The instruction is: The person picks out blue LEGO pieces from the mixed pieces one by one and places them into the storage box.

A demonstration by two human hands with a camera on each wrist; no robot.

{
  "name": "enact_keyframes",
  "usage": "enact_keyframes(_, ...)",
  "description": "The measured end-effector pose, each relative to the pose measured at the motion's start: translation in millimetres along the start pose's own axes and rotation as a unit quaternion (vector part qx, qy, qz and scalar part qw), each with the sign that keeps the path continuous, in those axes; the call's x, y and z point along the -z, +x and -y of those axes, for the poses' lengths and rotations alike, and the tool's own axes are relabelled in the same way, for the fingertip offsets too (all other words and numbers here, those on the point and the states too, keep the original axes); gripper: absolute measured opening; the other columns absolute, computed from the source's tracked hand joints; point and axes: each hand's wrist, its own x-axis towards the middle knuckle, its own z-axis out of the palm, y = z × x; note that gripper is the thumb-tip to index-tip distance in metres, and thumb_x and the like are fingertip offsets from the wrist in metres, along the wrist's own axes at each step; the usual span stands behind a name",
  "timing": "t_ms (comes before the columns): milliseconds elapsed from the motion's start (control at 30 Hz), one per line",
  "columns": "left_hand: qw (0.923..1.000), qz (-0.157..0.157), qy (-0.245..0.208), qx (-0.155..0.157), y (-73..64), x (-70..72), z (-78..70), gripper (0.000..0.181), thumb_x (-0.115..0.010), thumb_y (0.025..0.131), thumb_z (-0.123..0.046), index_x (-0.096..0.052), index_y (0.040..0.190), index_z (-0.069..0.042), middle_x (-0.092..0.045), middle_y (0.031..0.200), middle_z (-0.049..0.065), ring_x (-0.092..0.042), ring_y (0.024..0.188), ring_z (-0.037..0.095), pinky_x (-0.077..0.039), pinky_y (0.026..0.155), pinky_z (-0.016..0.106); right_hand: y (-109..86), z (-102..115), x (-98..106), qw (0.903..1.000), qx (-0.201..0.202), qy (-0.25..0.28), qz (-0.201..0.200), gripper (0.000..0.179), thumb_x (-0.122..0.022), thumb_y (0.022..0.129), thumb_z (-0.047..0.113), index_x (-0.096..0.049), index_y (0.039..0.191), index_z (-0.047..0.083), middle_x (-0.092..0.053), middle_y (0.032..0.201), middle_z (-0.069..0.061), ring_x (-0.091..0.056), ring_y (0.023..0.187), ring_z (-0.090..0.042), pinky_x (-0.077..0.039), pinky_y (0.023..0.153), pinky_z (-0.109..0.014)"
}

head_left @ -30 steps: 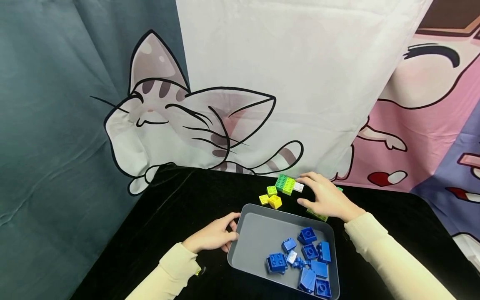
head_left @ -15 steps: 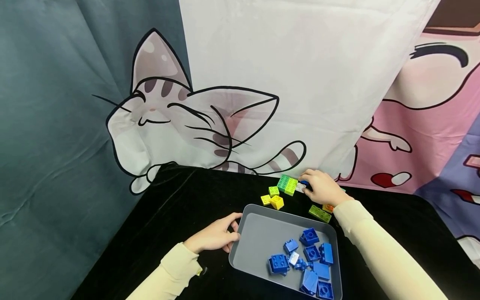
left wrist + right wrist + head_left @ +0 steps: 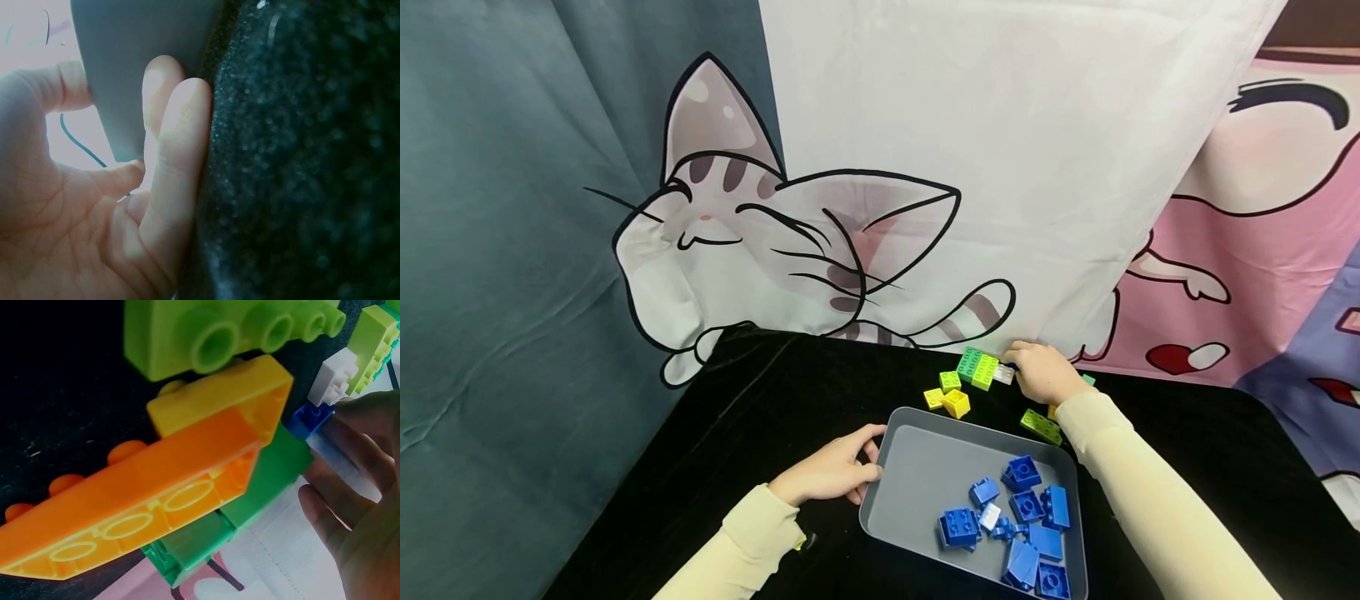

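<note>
My left hand (image 3: 829, 471) holds the left end of the grey tray (image 3: 917, 433), thumb at the rim and fingers bent against the outer wall (image 3: 119, 75). Several blue bricks (image 3: 960, 527) and a small white piece (image 3: 990, 516) lie in the tray's right half. Beyond the tray, my right hand (image 3: 1047, 372) reaches to the back of the black cloth. Its fingertips grip a dark blue brick (image 3: 309, 419), mostly hidden by the hand in the head view. Right against that brick is a white brick (image 3: 332, 376).
Left of the right hand lie green bricks (image 3: 977, 367) and yellow bricks (image 3: 957, 404). A lime brick (image 3: 1041, 426) sits behind the tray's back rim. Close under the right wrist are an orange brick (image 3: 144, 481) and a yellow brick (image 3: 219, 394). A printed curtain (image 3: 1037, 167) hangs behind.
My right hand has moved down and inward onto the dark blue brick by the white one, its fingers closing from a spread pose. The left hand stays on the tray.
</note>
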Motion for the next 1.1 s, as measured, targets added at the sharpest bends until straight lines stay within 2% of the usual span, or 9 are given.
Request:
enact_keyframes(167,1.0,-0.001,0.003,-0.003,0.1,-1.1,-1.1,0.066,-0.062,0.095,-0.017,-0.039,0.157,-0.013,-0.058,0.105,0.005,-0.068,0.062,0.014,-0.061,0.056,0.03,-6.5,-3,-1,0.9997,-0.024,-0.007,-0.002,0.027,-0.067,0.082,-0.005,-0.078,0.104,0.004,-0.07,0.106,-0.014,-0.07,0.097,-0.038,-0.059,0.087,-0.056)
enact_keyframes(367,1.0,-0.001,0.007,-0.003,0.9,-1.2,-0.3,0.065,-0.062,0.096,-0.018,-0.039,0.157,-0.014,-0.058,0.106,0.005,-0.068,0.062,0.014,-0.062,0.056,0.03,-16.3,-6,-2,0.9976,-0.068,0.009,0.008,0.027,-0.073,0.081,-0.001,-0.073,0.107,0.004,-0.069,0.11,-0.019,-0.069,0.094,-0.039,-0.058,0.086,-0.057)
enact_keyframes(533,1.0,0.002,0.005,0.001,2.0,-1.2,1.2,0.065,-0.062,0.096,-0.019,-0.039,0.157,-0.015,-0.058,0.107,0.005,-0.069,0.063,0.014,-0.062,0.057,0.031,-26.1,-11,-5,0.9971,-0.075,0.005,-0.007,0.027,-0.073,0.08,-0.001,-0.07,0.106,0.006,-0.067,0.104,-0.016,-0.067,0.084,-0.036,-0.058,0.077,-0.055)
enact_keyframes(767,0.9999,0.004,-0.008,0.004,1.9,-0.4,0.0,0.066,-0.062,0.096,-0.018,-0.039,0.157,-0.016,-0.057,0.108,0.006,-0.069,0.064,0.014,-0.062,0.058,0.031,-37.7,-8,-2,0.9961,-0.048,0.015,-0.072,0.022,-0.072,0.077,-0.003,-0.068,0.096,0.007,-0.063,0.092,-0.01,-0.062,0.071,-0.03,-0.056,0.071,-0.052)
enact_keyframes(967,0.9999,0.004,-0.011,0.004,0.8,-0.2,-2.2,0.066,-0.062,0.096,-0.017,-0.039,0.157,-0.015,-0.057,0.107,0.007,-0.069,0.063,0.015,-0.062,0.057,0.032,-48.2,4,13,0.9903,-0.042,0.048,-0.124,0.025,-0.071,0.08,-0.005,-0.07,0.103,0.006,-0.065,0.097,-0.011,-0.065,0.075,-0.031,-0.058,0.071,-0.05)
enact_keyframes(1100,0.9999,0.003,-0.01,0.005,0.0,0.3,-2.7,0.066,-0.062,0.096,-0.018,-0.039,0.158,-0.014,-0.057,0.108,0.007,-0.069,0.063,0.015,-0.062,0.057,0.032,-56.0,13,22,0.9864,-0.033,0.047,-0.154,0.027,-0.074,0.08,-0.004,-0.07,0.105,0.006,-0.065,0.098,-0.01,-0.064,0.073,-0.028,-0.057,0.068,-0.047)
